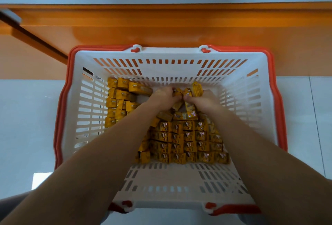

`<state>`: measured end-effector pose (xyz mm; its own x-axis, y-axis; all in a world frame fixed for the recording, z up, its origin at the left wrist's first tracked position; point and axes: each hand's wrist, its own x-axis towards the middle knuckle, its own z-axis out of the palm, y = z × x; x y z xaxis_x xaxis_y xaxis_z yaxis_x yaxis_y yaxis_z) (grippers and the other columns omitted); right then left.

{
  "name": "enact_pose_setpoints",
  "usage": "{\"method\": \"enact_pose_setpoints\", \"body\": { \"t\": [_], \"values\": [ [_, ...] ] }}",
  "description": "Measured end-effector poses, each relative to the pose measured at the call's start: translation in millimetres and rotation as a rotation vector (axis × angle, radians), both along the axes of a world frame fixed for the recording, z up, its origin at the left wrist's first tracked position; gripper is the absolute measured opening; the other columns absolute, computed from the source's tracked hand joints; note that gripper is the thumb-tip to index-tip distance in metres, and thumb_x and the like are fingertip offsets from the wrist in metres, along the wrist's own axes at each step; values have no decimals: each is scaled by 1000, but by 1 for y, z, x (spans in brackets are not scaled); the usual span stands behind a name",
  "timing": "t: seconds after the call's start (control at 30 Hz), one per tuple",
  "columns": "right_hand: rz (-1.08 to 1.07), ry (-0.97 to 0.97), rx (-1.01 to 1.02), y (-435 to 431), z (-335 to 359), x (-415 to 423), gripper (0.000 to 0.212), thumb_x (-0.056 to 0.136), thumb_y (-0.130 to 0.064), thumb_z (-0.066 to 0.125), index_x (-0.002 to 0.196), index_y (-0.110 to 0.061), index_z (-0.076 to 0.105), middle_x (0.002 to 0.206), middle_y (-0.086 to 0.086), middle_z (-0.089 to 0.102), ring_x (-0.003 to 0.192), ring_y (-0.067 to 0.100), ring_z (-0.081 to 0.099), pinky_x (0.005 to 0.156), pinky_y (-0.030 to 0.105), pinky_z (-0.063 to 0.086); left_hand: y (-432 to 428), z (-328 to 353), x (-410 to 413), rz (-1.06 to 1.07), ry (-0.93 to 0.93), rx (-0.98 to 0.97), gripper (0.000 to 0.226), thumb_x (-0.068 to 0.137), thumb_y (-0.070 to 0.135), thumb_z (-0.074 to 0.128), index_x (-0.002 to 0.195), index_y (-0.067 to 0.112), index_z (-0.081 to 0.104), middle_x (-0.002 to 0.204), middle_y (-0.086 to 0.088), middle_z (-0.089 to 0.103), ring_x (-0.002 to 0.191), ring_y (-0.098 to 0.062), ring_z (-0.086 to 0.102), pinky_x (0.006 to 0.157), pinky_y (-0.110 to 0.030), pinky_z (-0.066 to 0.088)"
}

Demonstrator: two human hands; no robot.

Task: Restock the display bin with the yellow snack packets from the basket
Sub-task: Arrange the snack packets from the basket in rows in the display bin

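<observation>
Both hands reach into a white slotted shopping basket; left hand and right hand curl fingers around yellow snack packets.

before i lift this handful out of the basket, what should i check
1. Left hand curled round the held packets: ok.
2. Right hand curled round the same bunch: ok.
3. Every packet in the bunch is pinned: cannot tell; one sticks up above the right hand.
4. Red handles lie down along the basket rim, so the lift path is free: ok.
5. Display bin has room: cannot tell, it is not in view.
6. Stock for later trips, the rows of packets on the basket floor: ok.
</observation>
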<state>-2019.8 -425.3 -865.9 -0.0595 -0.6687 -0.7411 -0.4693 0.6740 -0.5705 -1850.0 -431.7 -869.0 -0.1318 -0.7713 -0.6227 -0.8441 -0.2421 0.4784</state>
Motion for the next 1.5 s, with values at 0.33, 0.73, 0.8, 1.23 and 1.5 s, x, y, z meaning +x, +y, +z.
{"method": "enact_pose_setpoints", "body": {
  "t": [0.33, 0.73, 0.8, 1.23, 1.5],
  "values": [
    [-312, -343, 23, 13, 6, 4, 15, 83, -27, 80, 95, -28, 71, 96, -7, 77, 96, 15, 69, 84, 38, 54, 6, 7, 16, 258, 268, 13, 44, 103, 42, 56, 139, 18, 54, 104, 6, 64, 104, -25, 65, 65, -20, 42],
    [-316, -403, -115, 37, 82, 14, 26, 82, -35, 81, 102, -20, 75, 92, 0, 78, 88, 21, 76, 78, 43, 61, 12, 98, 25, 299, 220, -15, 52, 85, 46, 78, 127, 18, 64, 114, -4, 71, 103, -22, 68, 91, -40, 58],
    [-263, -440, -118, 42, 109, 15, 23, 83, -37, 79, 101, -24, 75, 93, -2, 78, 89, 20, 76, 74, 40, 60, 18, 127, 31, 333, 272, 5, 39, 86, 48, 77, 115, 22, 70, 112, -4, 74, 99, -17, 70, 87, -36, 59],
    [-20, -756, -199, 45, 370, 3, 34, 82, 2, 71, 115, -2, 66, 107, 21, 74, 96, 32, 73, 79, 43, 60, 84, 367, 35, 624, 888, -159, 24, 90, 14, 75, 112, 21, 68, 92, -4, 80, 77, -19, 77, 56, -31, 59],
    [-78, -656, -484, 64, 396, 16, 5, 85, -10, 75, 88, -13, 74, 91, 14, 77, 88, 29, 75, 70, 36, 57, 102, 401, 12, 717, 978, -344, 50, 68, 25, 89, 109, 2, 72, 97, -19, 78, 88, -39, 76, 79, -51, 63]
  ]
}}
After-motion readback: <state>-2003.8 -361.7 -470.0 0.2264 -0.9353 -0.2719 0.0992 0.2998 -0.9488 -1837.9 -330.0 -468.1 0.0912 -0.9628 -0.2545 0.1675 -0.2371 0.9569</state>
